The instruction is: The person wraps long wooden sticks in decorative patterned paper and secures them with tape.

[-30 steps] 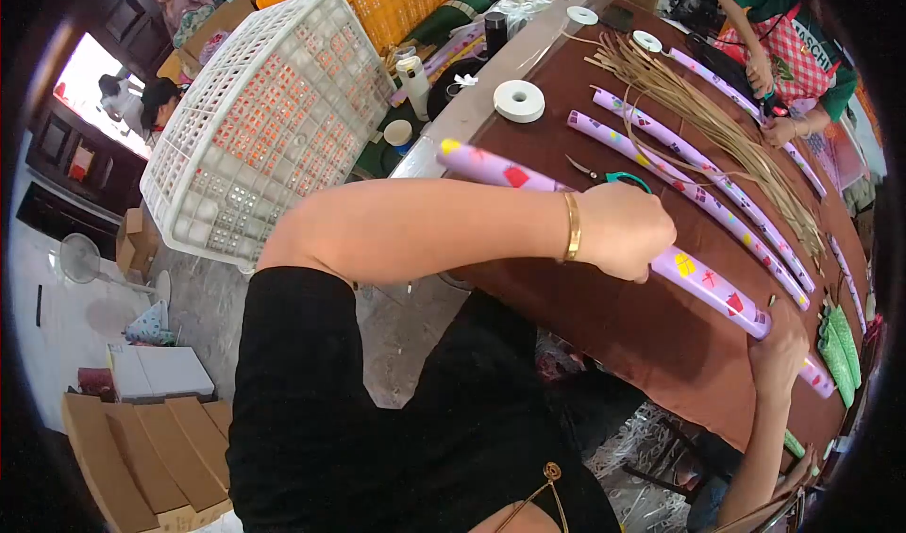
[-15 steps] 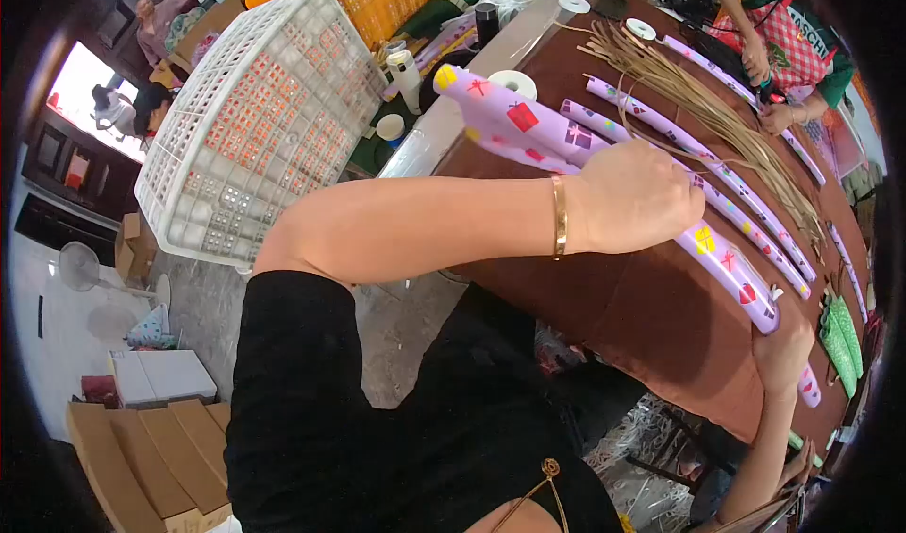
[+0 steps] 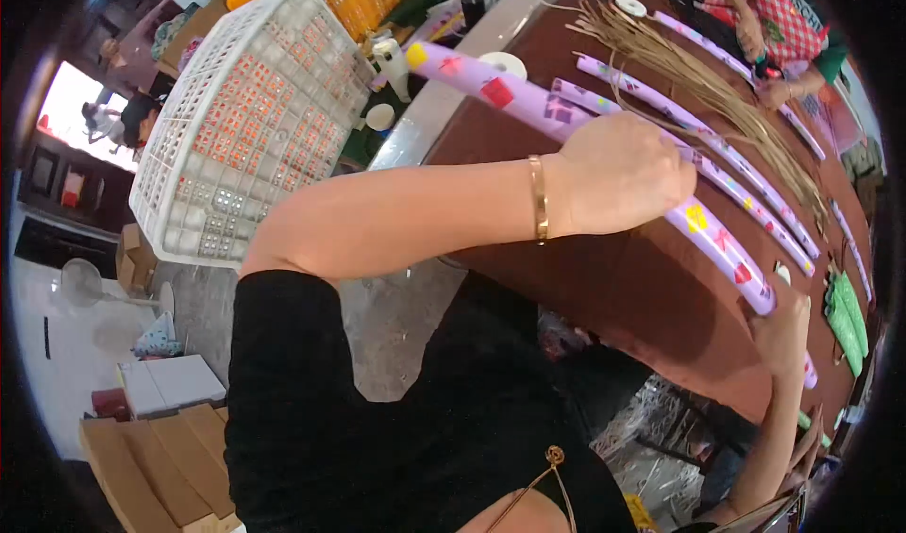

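Observation:
My left hand, with a gold bracelet at its wrist, is wrapped round a lilac patterned paper roll printed with gift boxes. The roll slants from upper left to lower right above the brown table. My right hand is closed round the roll's lower right end; its fingers are partly hidden. Beyond my left hand, the roll's far part reaches past the table's edge. More lilac rolls lie alongside on the table.
The brown-covered table carries a bundle of tan strips, white spools and green leaf-like pieces. At left stands a white plastic crate. Across the table a person in a red checked apron works with both hands.
The roll's far end, wide and flared before, is now narrower. My left hand has shifted slightly left and up with the roll; my right hand still holds the lower end.

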Demonstrator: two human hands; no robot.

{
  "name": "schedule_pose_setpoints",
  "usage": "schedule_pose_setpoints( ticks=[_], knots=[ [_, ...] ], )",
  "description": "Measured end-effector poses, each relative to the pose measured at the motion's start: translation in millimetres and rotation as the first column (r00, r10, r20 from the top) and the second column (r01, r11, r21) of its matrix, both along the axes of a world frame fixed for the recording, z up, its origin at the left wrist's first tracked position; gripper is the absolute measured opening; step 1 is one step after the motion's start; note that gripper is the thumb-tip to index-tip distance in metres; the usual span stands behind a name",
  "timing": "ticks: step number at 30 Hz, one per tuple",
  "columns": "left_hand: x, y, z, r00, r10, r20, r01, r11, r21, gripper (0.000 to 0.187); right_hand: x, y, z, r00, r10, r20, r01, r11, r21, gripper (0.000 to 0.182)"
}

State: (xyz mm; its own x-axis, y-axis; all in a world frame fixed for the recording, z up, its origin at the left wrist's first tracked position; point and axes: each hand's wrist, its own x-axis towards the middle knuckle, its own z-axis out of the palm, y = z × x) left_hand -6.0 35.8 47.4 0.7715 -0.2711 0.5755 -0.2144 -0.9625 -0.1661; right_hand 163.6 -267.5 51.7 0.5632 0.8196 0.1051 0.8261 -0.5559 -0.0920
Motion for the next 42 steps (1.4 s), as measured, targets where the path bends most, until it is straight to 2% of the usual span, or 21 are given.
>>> schedule_pose_setpoints(
  ticks=[2, 4, 6, 7, 9, 12, 14, 17, 18, 20, 21, 22, 24, 25, 27, 30, 35, 36, 38, 39, 42],
  knots=[
    [-10, -6, 7, 0.912, 0.008, -0.409, -0.093, 0.978, -0.188, 0.016, -1, 6, -3, 0.977, -0.025, 0.212, 0.001, 0.994, 0.112, 0.025],
    [-5, -2, 16, 0.647, -0.186, -0.74, -0.14, 0.925, -0.354, 0.032, 16, -1, -4, 0.941, 0.023, 0.338, -0.064, 0.992, 0.111, 0.024],
    [-5, 0, 10, 0.706, -0.115, -0.699, -0.165, 0.933, -0.32, 0.026, 22, -2, -2, 0.89, 0.085, 0.448, -0.136, 0.987, 0.083, 0.024],
    [-3, 4, 5, 0.712, -0.106, -0.694, -0.161, 0.937, -0.309, 0.026, 16, -1, -2, 0.931, 0.057, 0.36, -0.097, 0.991, 0.093, 0.022],
    [-2, 8, 0, 0.984, 0.005, -0.18, -0.029, 0.991, -0.131, 0.018, 5, 4, -4, 0.988, -0.018, 0.156, 0.0, 0.993, 0.118, 0.021],
    [-2, 10, 0, 0.999, 0.028, -0.036, -0.028, 1.0, 0.012, 0.012, -2, 5, 3, 1.0, -0.018, -0.007, 0.019, 0.999, 0.04, 0.021],
    [-5, 3, 3, 0.945, 0.075, -0.32, -0.104, 0.992, -0.075, 0.016, 6, 4, -3, 0.999, 0.001, 0.04, -0.005, 0.995, 0.105, 0.022],
    [-8, 2, 16, 0.746, -0.079, -0.661, -0.135, 0.955, -0.266, 0.027, 16, -5, -11, 0.95, 0.039, 0.309, -0.055, 0.997, 0.044, 0.022],
    [-7, 5, 8, 0.811, -0.077, -0.58, -0.104, 0.956, -0.273, 0.019, 15, -5, -12, 0.958, -0.018, 0.285, -0.004, 0.997, 0.076, 0.019],
    [0, 5, -7, 0.982, 0.1, -0.159, -0.112, 0.992, -0.066, 0.012, 8, 3, -8, 0.971, -0.04, 0.237, 0.015, 0.994, 0.106, 0.018],
    [0, 7, -2, 0.994, 0.083, 0.073, -0.087, 0.995, 0.049, 0.008, 7, 5, -7, 0.971, -0.044, 0.234, 0.018, 0.994, 0.109, 0.018],
    [0, 6, 1, 0.99, 0.095, 0.109, -0.104, 0.991, 0.083, 0.009, 5, 4, -4, 0.985, -0.017, 0.169, 0.001, 0.996, 0.089, 0.017],
    [0, 8, -1, 0.994, 0.065, 0.083, -0.069, 0.997, 0.047, 0.007, 10, 2, -1, 0.993, -0.019, 0.117, 0.01, 0.997, 0.075, 0.016],
    [-1, 7, 1, 0.995, 0.046, 0.085, -0.049, 0.998, 0.039, 0.007, 14, 1, -4, 0.973, 0.002, 0.23, -0.023, 0.996, 0.086, 0.016],
    [-4, 3, 5, 0.954, 0.036, -0.298, -0.089, 0.982, -0.166, 0.006, 26, -2, -7, 0.92, 0.069, 0.385, -0.141, 0.977, 0.16, 0.017],
    [-1, 1, 10, 0.91, -0.038, -0.413, -0.074, 0.965, -0.25, 0.008, 28, -2, 1, 0.876, 0.088, 0.475, -0.198, 0.963, 0.186, 0.018],
    [2, 6, 4, 0.999, 0.035, 0.0, -0.035, 0.999, 0.004, 0.013, 5, -2, -7, 0.998, -0.026, 0.06, 0.02, 0.993, 0.113, 0.016],
    [0, 4, 1, 0.999, 0.042, -0.006, -0.042, 0.999, 0.003, 0.013, 7, -4, -10, 0.998, -0.019, 0.054, 0.013, 0.994, 0.112, 0.016],
    [-1, -2, -7, 0.954, 0.074, -0.291, -0.112, 0.987, -0.118, 0.007, 15, -10, -15, 0.992, 0.013, 0.123, -0.02, 0.998, 0.055, 0.015],
    [-4, -2, -7, 0.926, -0.041, -0.376, -0.049, 0.973, -0.227, 0.007, 17, -9, -17, 0.961, -0.004, 0.278, -0.023, 0.995, 0.092, 0.017],
    [-3, -4, -3, 0.94, -0.048, -0.339, -0.044, 0.965, -0.257, 0.008, 23, -8, -8, 0.914, 0.026, 0.405, -0.105, 0.979, 0.175, 0.017]
  ],
)
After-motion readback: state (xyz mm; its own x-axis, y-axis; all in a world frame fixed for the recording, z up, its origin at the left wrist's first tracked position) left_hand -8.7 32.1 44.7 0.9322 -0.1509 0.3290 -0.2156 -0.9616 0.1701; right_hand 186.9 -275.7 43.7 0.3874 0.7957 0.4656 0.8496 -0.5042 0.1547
